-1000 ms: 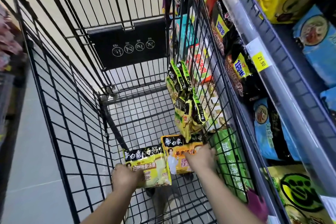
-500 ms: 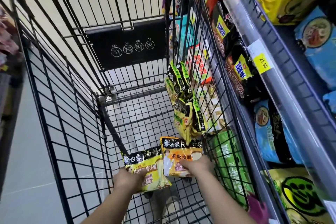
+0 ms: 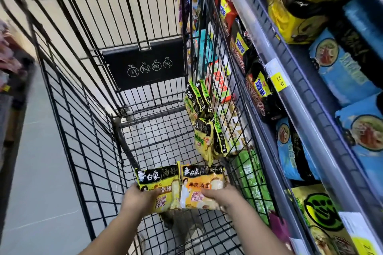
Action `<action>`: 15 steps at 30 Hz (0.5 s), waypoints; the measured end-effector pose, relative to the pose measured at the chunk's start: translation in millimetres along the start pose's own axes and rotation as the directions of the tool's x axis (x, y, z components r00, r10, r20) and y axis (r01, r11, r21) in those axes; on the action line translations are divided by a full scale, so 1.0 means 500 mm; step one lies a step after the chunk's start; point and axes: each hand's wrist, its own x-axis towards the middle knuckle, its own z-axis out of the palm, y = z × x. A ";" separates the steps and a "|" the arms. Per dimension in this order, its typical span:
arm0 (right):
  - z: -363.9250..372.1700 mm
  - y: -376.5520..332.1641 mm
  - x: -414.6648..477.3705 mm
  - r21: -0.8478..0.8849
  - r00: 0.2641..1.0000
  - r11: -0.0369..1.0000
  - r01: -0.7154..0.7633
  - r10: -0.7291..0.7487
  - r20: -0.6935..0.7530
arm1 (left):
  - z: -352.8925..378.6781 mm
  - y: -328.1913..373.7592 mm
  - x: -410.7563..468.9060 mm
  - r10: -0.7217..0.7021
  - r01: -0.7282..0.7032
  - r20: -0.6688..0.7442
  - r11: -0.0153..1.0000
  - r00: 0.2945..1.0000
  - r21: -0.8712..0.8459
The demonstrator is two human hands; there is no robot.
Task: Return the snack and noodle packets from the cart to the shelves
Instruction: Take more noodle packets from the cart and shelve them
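Note:
Inside the black wire cart (image 3: pixel 83 151), my left hand (image 3: pixel 137 200) grips a yellow noodle packet (image 3: pixel 159 184) by its lower left corner. My right hand (image 3: pixel 222 196) grips an orange noodle packet (image 3: pixel 202 184) by its lower right side. Both packets are held side by side, lifted above the cart floor. Several more yellow-and-black noodle packets (image 3: pixel 204 128) lean against the cart's right wall.
Shelves (image 3: pixel 294 97) run along the right, close to the cart, stocked with black, blue and yellow packets behind a rail with a yellow price tag (image 3: pixel 280 82). A black sign panel (image 3: pixel 145 62) hangs on the cart's far end. Grey floor lies to the left.
Both hands have lifted the two packets up off the cart floor and brought them closer together and nearer to me.

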 end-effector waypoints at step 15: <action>-0.088 -0.102 -0.325 0.418 0.821 0.792 0.446 -0.547 0.161 | -0.291 0.273 -0.302 0.538 -0.530 0.025 0.838 0.843 -0.130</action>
